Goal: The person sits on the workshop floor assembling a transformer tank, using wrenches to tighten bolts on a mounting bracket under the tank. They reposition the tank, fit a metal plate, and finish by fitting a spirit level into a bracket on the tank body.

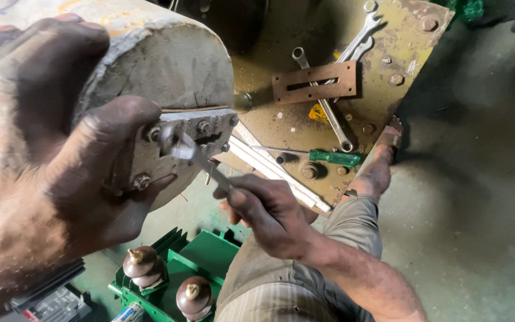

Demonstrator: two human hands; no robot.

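Right hand (pixel 266 206) gripping a spanner (pixel 195 156) on a bolt of the grey plate (pixel 177 146), left hand (pixel 43 137) clasped around the drum (pixel 168 59); plate's bolts seemingly all seated, job unfinished.

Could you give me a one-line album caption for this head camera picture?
Left hand steadies a grey metal housing while the right hand works a spanner on its bolted plate.

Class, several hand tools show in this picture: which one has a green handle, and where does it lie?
The screwdriver, lying flat on the rusty metal plate. The spanners above it are bare metal, as is the spanner in the right hand.
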